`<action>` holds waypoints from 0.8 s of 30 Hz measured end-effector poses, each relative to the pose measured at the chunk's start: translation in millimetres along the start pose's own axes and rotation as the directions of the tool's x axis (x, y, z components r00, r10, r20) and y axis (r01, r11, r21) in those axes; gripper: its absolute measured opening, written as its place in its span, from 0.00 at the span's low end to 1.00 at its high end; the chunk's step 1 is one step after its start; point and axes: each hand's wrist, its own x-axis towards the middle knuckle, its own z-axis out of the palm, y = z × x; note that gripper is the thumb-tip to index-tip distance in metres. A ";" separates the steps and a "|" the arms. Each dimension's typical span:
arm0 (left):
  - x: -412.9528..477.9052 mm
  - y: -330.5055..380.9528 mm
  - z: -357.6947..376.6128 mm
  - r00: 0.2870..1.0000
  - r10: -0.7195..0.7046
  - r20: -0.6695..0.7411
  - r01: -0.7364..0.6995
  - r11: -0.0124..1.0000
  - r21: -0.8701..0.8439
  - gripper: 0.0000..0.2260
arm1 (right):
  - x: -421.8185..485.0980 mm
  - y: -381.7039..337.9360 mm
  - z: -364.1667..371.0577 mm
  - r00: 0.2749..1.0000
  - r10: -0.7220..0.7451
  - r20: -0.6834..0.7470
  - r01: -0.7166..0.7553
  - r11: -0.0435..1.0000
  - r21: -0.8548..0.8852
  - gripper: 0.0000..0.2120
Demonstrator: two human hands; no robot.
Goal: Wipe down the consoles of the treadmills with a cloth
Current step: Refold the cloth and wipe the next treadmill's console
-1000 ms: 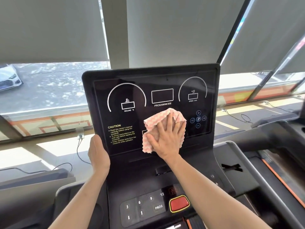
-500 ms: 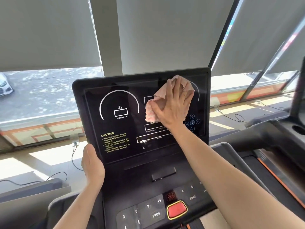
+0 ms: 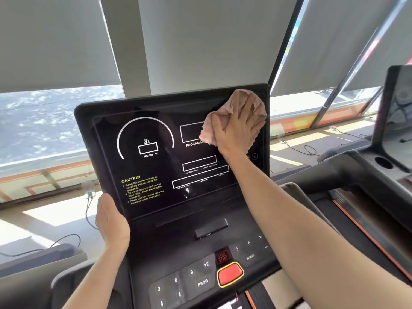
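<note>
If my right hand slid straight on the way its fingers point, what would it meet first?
Probably the console's raised top rim: the right hand, flat on the cloth, points up the screen toward it. Beyond is the window blind, farther back.

pink cloth (image 3: 210, 130) is sitting all bunched up, pressing against the screen's top right corner; black glossy console (image 3: 156, 170) is leaning back a bit, showing white markings and yellow caution text
</note>
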 end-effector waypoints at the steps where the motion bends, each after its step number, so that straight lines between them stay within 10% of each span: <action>1: 0.0 0.6 0.4 1.000 0.001 -0.006 -0.001 1.000 -0.004 0.10 | -10.0 5.5 4.6 0.998 0.056 0.023 -0.056 0.998 -0.003 0.40; 10: 7.1 -11.9 3.3 0.993 -0.110 0.045 0.111 0.994 -0.010 0.18 | -84.4 43.9 36.1 0.920 0.365 0.140 -0.373 0.928 0.030 0.39; 17: -7.2 4.4 -4.2 0.996 0.048 -0.081 -0.067 0.967 -0.247 0.19 | -106.7 48.6 38.9 0.884 0.434 0.174 -0.451 0.889 0.073 0.43; 20: -16.6 13.6 -10.9 0.889 0.370 -0.271 -0.410 0.905 -0.110 0.24 | -104.8 49.8 38.6 0.885 0.426 0.187 -0.446 0.891 0.080 0.42; 24: -12.6 57.1 -13.5 0.624 0.770 -0.130 -0.765 0.637 0.099 0.19 | -90.6 48.6 35.0 0.897 0.403 0.184 -0.416 0.908 0.040 0.39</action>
